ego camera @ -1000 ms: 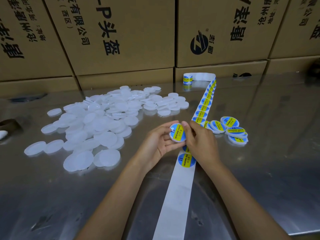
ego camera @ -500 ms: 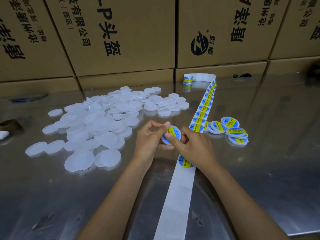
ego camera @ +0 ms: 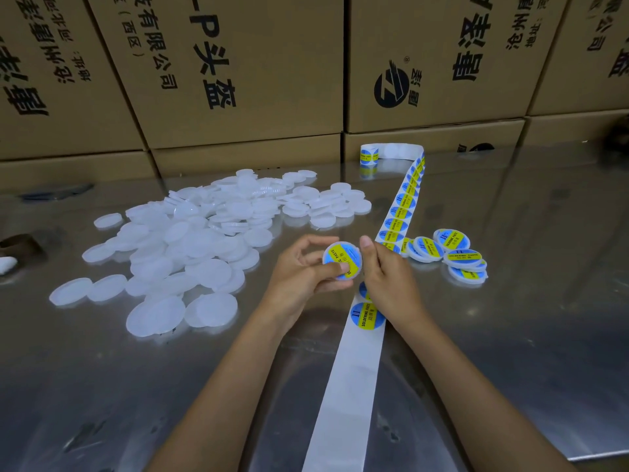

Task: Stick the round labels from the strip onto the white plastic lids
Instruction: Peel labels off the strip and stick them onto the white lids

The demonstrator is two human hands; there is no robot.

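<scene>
Labelled lid point(ego camera: 342, 260) now rotated, yellow band running near-far; left hand point(ego camera: 303, 270) pinches it, right hand point(ego camera: 388, 277) curled alongside.

"SOLDERING PASTE" on strip label point(ego camera: 367, 316)

Background: stacked brown cardboard cartons point(ego camera: 238, 69) fill the upper frame edge to edge, printed with black Chinese characters and a round logo at upper right. Work surface: reflective metal tabletop point(ego camera: 510, 301), scuffed, mirroring the cartons along its far edge. Lighting soft, diffuse; source not visible.
</scene>
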